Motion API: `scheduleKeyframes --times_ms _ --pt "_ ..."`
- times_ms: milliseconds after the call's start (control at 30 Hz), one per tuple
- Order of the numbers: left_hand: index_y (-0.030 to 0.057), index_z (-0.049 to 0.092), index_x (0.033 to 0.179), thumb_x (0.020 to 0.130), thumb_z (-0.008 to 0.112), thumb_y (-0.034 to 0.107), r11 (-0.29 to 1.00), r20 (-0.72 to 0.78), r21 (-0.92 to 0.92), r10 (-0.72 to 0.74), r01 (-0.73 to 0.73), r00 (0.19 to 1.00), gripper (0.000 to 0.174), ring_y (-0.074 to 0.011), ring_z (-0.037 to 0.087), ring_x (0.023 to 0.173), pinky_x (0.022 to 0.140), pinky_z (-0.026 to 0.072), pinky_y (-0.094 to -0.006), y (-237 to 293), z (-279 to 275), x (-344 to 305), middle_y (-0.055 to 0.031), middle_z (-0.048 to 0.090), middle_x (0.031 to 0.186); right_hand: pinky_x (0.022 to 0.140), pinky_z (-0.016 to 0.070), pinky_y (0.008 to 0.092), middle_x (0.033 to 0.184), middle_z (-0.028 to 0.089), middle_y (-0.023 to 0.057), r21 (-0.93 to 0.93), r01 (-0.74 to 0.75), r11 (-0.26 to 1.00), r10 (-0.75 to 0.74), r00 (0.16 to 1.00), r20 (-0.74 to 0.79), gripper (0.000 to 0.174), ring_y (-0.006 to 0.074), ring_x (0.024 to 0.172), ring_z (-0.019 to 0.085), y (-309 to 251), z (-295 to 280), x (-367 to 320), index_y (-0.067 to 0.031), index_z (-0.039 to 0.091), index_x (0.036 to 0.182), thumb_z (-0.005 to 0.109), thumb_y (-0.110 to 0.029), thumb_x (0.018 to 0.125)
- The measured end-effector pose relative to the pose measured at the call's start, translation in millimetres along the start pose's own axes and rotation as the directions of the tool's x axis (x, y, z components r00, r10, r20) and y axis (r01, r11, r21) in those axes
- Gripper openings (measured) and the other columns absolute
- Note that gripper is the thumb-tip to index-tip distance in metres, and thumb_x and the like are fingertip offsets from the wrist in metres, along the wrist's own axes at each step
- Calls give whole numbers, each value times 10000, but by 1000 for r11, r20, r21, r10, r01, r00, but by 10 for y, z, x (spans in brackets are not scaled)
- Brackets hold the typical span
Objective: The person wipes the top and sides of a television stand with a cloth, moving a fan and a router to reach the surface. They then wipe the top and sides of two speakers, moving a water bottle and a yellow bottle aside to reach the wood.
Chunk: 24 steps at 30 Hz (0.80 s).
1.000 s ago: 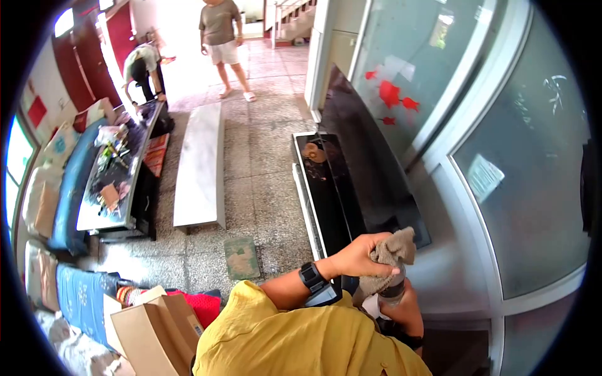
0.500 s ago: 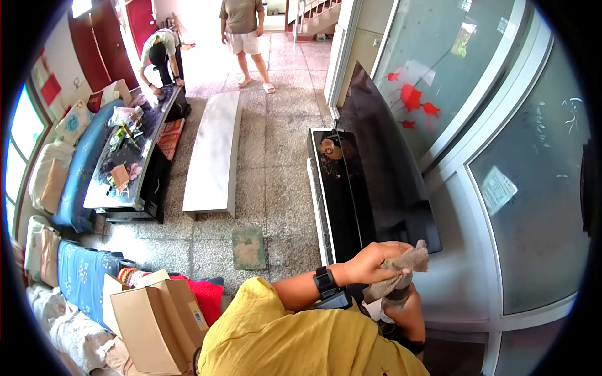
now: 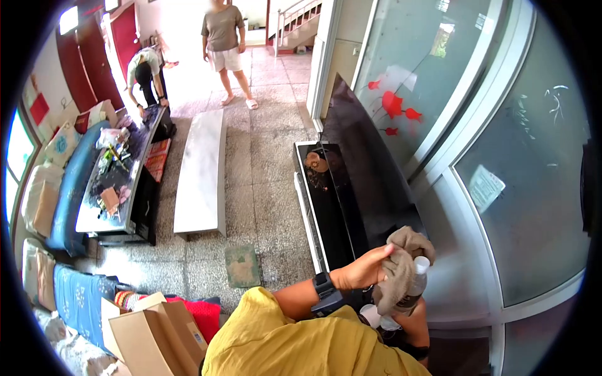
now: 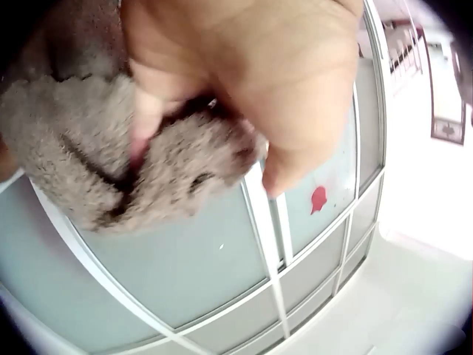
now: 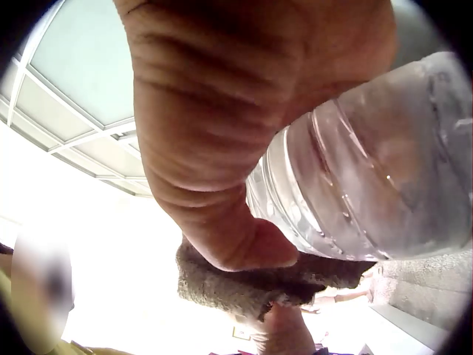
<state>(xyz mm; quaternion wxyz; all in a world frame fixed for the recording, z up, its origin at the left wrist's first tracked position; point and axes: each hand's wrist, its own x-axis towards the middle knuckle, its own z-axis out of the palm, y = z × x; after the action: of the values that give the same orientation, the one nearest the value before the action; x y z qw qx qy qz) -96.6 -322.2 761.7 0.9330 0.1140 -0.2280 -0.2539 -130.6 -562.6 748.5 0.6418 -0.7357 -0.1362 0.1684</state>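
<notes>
My left hand (image 3: 365, 268) holds a bunched grey-brown cloth (image 3: 397, 279) beside a clear plastic bottle (image 3: 414, 291) with a white cap (image 3: 421, 264). In the left wrist view, thick folds of the cloth (image 4: 177, 166) press against the fingers of the left hand (image 4: 244, 66). My right hand (image 3: 411, 323) grips the bottle low down. The right wrist view shows the ribbed side of the bottle (image 5: 355, 170), with the thumb of the right hand (image 5: 214, 140) curled along it and cloth (image 5: 229, 285) behind. Part of the bottle is hidden by the cloth.
A black TV (image 3: 370, 175) stands on a low cabinet (image 3: 320, 207) before frosted glass panels (image 3: 533, 156). Left are a long white bench (image 3: 200, 172), a cluttered coffee table (image 3: 141, 169), sofas and a cardboard box (image 3: 157, 335). One person (image 3: 224, 37) stands; another (image 3: 147, 72) bends over the table.
The cloth has come off the bottle's top to its left side, and the white cap now shows. The left hand has turned, thumb raised. The head view swung right, then back.
</notes>
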Motion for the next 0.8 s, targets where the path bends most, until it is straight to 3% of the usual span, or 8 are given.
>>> scheduleKeyframes --times_ms 133,200,267,300,467,600,700,800 --pt "46 214 1504 966 556 166 987 161 136 -111 89 981 649 -262 471 1296 1070 411 -385 64 -5 -82 -126 426 1440 898 484 348 1173 614 96 7 57 998 -57 998 -8 736 181 1051 604 -221 44 33 1 476 1284 826 -114 647" --pt "93 169 1533 808 552 -124 893 -43 398 -211 211 976 848 -201 419 1325 1090 392 -349 68 187 -89 -80 371 1474 896 488 352 1176 618 104 -39 42 998 -41 999 26 741 188 1062 604 -254 39 51 3 485 1276 842 -131 641" --pt "99 238 1516 821 603 -86 766 57 640 -123 59 991 806 -161 450 1274 1025 433 -300 -51 -39 -63 -49 459 1392 892 493 358 1163 628 111 -91 40 995 -40 999 3 733 198 1064 608 -187 16 39 6 504 1257 859 -154 636" --pt "67 324 1465 836 718 52 749 -88 625 -212 220 973 743 -167 463 1265 1076 378 -336 27 90 -67 -67 477 1382 889 495 360 1149 635 110 -110 73 991 -77 996 -33 720 201 1056 613 -200 56 13 6 513 1246 859 -158 637" --pt "38 340 1436 799 749 182 128 8 992 44 -14 999 771 -168 433 1254 1059 371 -339 -127 -167 18 -92 495 1314 857 501 369 1086 645 160 -345 165 924 -189 981 -37 725 243 1003 634 -93 113 1 11 507 1230 866 -190 633" --pt "23 249 1468 785 734 150 515 -52 857 116 -16 992 847 -167 400 1289 1096 332 -355 -251 39 127 -97 462 1346 856 502 381 1105 640 163 -539 238 808 -308 950 -44 727 260 1020 633 -97 152 19 15 510 1220 872 -222 636" --pt "30 299 1448 763 697 110 715 -67 693 190 -91 979 797 -164 448 1247 1080 351 -349 -373 0 270 -73 483 1317 880 495 381 1144 629 164 -316 137 939 -188 972 -139 738 270 1056 623 -354 283 94 12 509 1235 873 -230 641" --pt "28 392 1386 721 663 79 724 29 687 61 -64 998 720 -159 484 1192 1056 362 -328 -338 -85 376 -56 522 1261 903 486 375 1176 619 158 -335 135 932 -162 985 -54 752 268 1084 610 -54 146 105 4 507 1256 873 -226 640"
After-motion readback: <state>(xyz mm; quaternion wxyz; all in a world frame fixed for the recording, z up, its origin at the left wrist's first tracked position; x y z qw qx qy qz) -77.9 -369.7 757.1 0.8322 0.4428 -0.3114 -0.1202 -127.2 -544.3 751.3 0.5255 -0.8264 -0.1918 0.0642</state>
